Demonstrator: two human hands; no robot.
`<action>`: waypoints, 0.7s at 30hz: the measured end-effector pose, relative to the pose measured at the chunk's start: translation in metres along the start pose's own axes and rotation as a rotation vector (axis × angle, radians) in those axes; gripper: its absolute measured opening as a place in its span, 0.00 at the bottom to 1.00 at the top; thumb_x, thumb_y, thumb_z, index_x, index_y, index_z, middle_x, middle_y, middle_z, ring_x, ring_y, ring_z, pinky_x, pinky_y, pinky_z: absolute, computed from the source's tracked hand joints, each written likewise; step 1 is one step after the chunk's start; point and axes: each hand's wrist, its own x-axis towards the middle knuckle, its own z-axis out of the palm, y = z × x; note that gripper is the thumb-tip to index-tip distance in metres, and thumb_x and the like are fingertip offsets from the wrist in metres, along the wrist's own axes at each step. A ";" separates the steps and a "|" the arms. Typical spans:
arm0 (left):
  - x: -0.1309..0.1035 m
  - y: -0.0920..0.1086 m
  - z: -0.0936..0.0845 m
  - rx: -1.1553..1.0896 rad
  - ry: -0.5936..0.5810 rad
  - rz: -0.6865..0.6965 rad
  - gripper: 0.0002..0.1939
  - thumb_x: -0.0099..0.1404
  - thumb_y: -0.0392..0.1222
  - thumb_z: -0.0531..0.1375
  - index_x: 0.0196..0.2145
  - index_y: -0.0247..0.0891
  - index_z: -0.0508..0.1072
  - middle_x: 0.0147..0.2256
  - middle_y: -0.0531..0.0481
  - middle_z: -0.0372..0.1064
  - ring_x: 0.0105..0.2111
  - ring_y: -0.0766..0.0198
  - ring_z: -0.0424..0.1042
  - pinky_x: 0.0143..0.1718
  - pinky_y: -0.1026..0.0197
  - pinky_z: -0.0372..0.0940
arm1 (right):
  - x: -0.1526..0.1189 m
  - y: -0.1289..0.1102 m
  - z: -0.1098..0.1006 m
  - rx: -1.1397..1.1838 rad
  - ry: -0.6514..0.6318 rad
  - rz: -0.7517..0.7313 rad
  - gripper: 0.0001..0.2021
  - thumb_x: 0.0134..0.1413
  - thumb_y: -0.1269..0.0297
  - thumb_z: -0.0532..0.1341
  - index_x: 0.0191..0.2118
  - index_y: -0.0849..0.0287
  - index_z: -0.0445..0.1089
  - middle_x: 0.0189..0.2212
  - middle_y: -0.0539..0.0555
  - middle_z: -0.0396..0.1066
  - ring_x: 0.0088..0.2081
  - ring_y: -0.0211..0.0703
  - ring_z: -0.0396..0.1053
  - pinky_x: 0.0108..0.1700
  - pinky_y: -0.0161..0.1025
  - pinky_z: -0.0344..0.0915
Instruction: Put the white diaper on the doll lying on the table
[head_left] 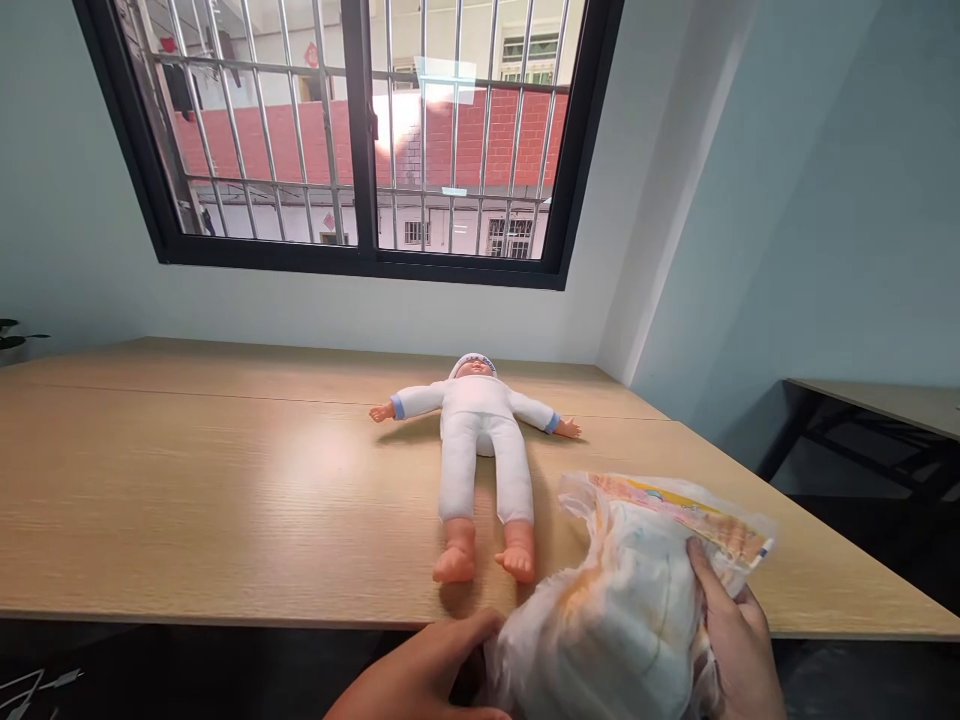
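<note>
A clear plastic bag (600, 620) with white, soft-looking contents and a colourful printed strip is held at the table's front edge. My right hand (739, 635) grips its right side, with the thumb pressed on the front. At the lower left of the bag, my left hand (427, 670) holds its edge; some of those fingers are hidden behind the plastic. Beyond the bag, a baby doll (480, 420) in a white suit with blue cuffs lies on its back, arms spread and feet towards me. Its white cap has dark lettering.
The doll rests on a light wooden table (225, 480) that runs to the wall under a barred window (360, 130). A second table (885, 405) stands at the right. Plant leaves (19, 338) show at the far left.
</note>
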 end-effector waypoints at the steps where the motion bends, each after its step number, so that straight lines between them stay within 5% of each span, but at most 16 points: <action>1: 0.000 0.002 0.000 0.047 0.010 -0.011 0.28 0.58 0.54 0.67 0.54 0.44 0.73 0.51 0.50 0.72 0.51 0.50 0.68 0.51 0.60 0.61 | 0.001 0.000 0.000 0.003 0.001 0.008 0.32 0.40 0.55 0.75 0.54 0.57 0.72 0.38 0.49 0.79 0.32 0.41 0.77 0.32 0.28 0.73; 8: 0.003 0.009 0.001 0.122 0.077 0.056 0.19 0.62 0.53 0.63 0.48 0.42 0.76 0.42 0.48 0.74 0.43 0.56 0.70 0.46 0.61 0.62 | 0.003 -0.001 0.002 -0.003 0.056 0.060 0.35 0.37 0.58 0.75 0.55 0.57 0.71 0.36 0.49 0.79 0.30 0.42 0.77 0.27 0.28 0.72; 13: 0.016 0.002 -0.014 -0.131 0.525 0.183 0.20 0.63 0.59 0.60 0.36 0.38 0.75 0.37 0.46 0.73 0.39 0.57 0.70 0.42 0.60 0.63 | 0.003 -0.008 -0.002 0.038 -0.048 0.115 0.34 0.40 0.55 0.73 0.55 0.61 0.71 0.38 0.54 0.79 0.35 0.51 0.78 0.37 0.39 0.77; 16: 0.029 -0.001 -0.029 -0.373 0.738 0.167 0.21 0.58 0.55 0.66 0.42 0.38 0.74 0.46 0.44 0.72 0.50 0.52 0.68 0.47 0.60 0.63 | -0.006 -0.011 0.005 0.112 -0.179 0.300 0.31 0.40 0.57 0.71 0.53 0.63 0.72 0.37 0.58 0.79 0.37 0.58 0.78 0.42 0.48 0.77; 18: 0.037 0.000 -0.036 -0.573 0.756 0.151 0.24 0.57 0.50 0.67 0.49 0.38 0.70 0.53 0.42 0.69 0.58 0.52 0.63 0.53 0.59 0.61 | -0.013 -0.008 0.015 0.147 -0.254 0.405 0.28 0.40 0.59 0.72 0.50 0.64 0.74 0.36 0.59 0.80 0.36 0.59 0.78 0.44 0.51 0.76; 21: 0.047 0.002 -0.041 -0.889 0.638 0.128 0.28 0.60 0.43 0.66 0.55 0.39 0.62 0.51 0.41 0.70 0.57 0.55 0.66 0.56 0.57 0.60 | -0.020 0.002 0.033 0.155 -0.420 0.473 0.22 0.43 0.57 0.70 0.44 0.66 0.77 0.33 0.61 0.79 0.36 0.59 0.78 0.46 0.51 0.75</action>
